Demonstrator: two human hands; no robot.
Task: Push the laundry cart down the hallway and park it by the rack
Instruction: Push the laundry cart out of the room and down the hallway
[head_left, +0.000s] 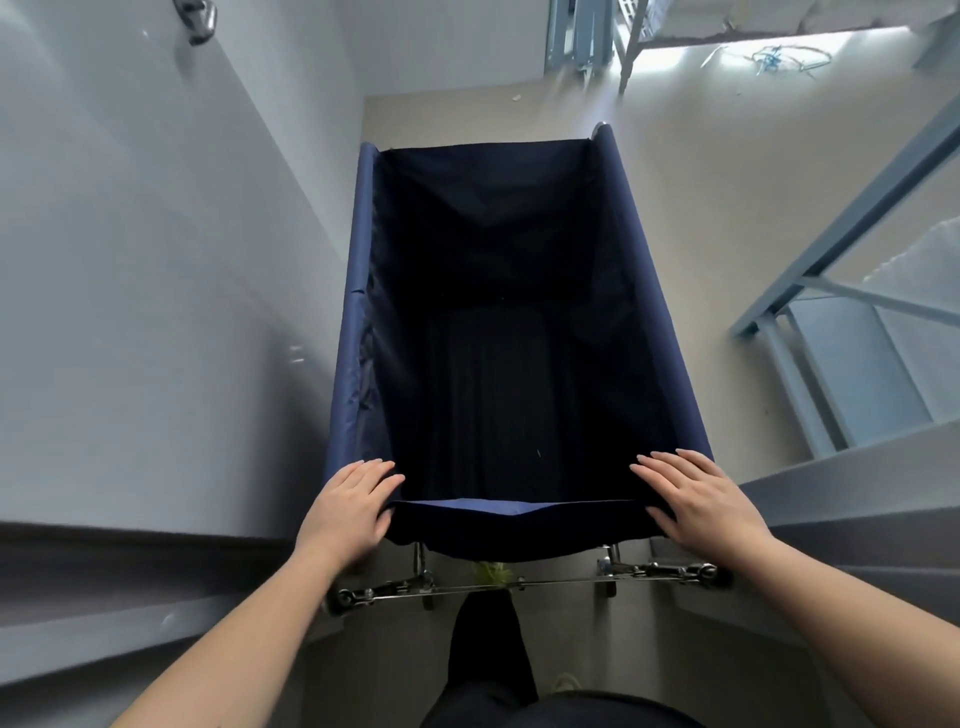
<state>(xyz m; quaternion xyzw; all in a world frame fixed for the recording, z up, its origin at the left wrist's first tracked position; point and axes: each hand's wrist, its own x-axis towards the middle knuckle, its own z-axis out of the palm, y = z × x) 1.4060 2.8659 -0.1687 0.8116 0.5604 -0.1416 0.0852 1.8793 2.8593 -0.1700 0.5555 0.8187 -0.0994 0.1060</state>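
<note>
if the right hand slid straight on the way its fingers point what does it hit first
The right hand points forward and slightly inward over the laundry cart, so it would probably just pass over the open bin; depth is unclear.

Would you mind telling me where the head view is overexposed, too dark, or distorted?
Head view: daylight blows out the floor at the far end by the blue metal rack; the inside of the navy laundry cart is nearly black, hiding detail; wide-angle bending curves the grey wall and splays the frame edges; the left hand and right hand look sharp.
</note>
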